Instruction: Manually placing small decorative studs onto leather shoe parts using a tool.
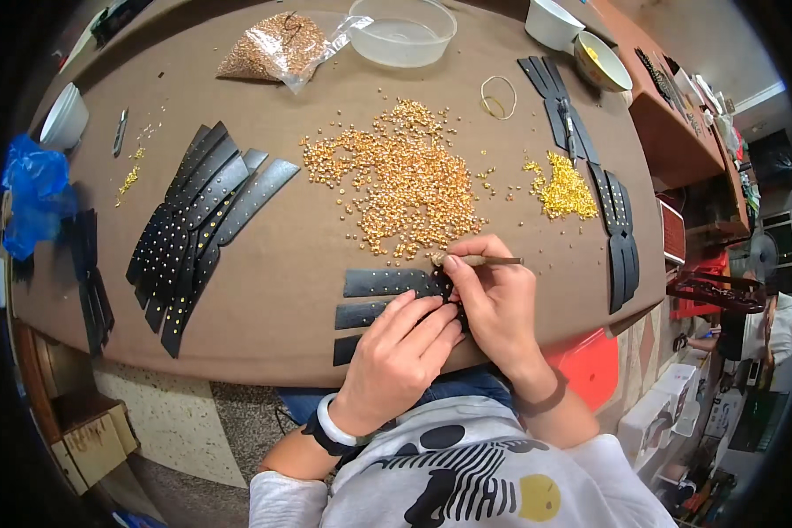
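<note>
In front of me lies a black leather-like piece cut into strips, with small metal studs or holes along it. My left hand rests flat on its strips, fingers stretched out and holding nothing. Between thumb and fingers of my right hand is a thin brownish stick-like tool, its end at the piece's upper edge. My hands cover the right part of the piece. Just beyond them spreads a loose heap of copper-gold beads or studs. Farther right is a smaller yellow-gold heap.
Studded black pieces overlap at left; more black pieces lie along the right edge. A bag of copper beads, a clear tub and bowls stand at the back. A blue plastic bag and a cutter are at far left.
</note>
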The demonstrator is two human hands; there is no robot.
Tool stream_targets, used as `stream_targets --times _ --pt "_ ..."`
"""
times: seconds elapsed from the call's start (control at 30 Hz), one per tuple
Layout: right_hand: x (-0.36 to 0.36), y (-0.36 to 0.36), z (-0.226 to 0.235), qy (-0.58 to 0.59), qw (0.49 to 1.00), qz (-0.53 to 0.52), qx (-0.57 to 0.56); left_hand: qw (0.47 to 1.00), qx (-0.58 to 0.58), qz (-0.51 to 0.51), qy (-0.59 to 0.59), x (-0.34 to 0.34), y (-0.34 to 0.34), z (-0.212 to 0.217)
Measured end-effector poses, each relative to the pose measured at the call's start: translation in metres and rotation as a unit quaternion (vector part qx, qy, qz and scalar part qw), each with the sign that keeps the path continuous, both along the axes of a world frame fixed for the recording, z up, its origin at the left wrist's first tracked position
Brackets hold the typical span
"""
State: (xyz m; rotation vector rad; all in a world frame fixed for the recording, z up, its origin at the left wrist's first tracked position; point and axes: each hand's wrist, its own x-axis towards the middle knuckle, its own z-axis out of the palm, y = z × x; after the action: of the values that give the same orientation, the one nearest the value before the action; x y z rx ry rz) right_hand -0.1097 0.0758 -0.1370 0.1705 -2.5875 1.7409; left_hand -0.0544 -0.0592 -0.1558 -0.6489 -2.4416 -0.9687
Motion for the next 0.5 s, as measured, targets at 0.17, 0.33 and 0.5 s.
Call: stream_targets --times 0.17,0.33,0.5 --pt "-0.001 -0.007 0.004 0.075 0.994 -0.001 0.073 1.000 -0.014 -0.007 0.004 -0.001 -0.001 0.001" --pt "0.005 0.009 0.014 -0.009 0.996 -0.021 -0.081 1.000 -0.002 -0.010 -0.012 -0.001 -0.001 0.002" --pt "0.018 0.063 0.028 -0.078 0.964 -0.077 -0.242 1.000 -0.007 -0.009 0.001 -0.001 0.000 0.000"
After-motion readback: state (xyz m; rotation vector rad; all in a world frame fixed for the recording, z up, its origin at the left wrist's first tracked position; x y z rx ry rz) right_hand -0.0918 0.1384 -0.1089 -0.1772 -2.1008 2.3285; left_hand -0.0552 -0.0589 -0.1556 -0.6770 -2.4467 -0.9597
